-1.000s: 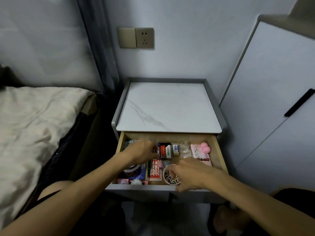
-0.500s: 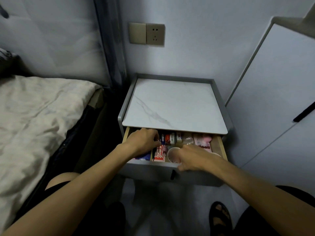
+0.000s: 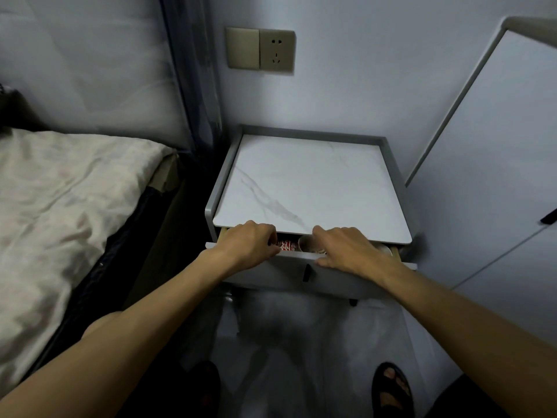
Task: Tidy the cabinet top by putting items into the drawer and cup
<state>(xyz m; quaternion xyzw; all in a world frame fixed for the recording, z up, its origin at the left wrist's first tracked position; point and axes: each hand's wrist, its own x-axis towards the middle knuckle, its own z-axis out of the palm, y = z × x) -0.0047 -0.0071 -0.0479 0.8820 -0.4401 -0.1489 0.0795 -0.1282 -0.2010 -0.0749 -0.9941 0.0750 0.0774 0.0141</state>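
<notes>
thing: grey-fronted wooden drawer (image 3: 337,280), ajar just below white marble-look cabinet top (image 3: 310,188) | grip: left hand (image 3: 248,247) and right hand (image 3: 343,251) curl fingers over its front rim | handling: we judge it stiff, loaded, free-sliding; push the front face, sparing the white paper cup (image 3: 303,243) inside

drawer (image 3: 283,267) contents: almost all hidden under the front edge of the counter (image 3: 310,188); only a narrow gap shows.
red-and-white packet (image 3: 286,245): a strip shows in the gap, its print too small to read.
cup (image 3: 303,242): part of the rim shows, the rest is behind the right hand (image 3: 343,251).
right hand's fingertips: out of sight in the gap; what they hold cannot be told.
left hand (image 3: 247,245): covers the gap's left end.
sandalled foot (image 3: 391,390): cut off by the bottom edge.
wardrobe handle (image 3: 548,217): cut off by the right edge.
</notes>
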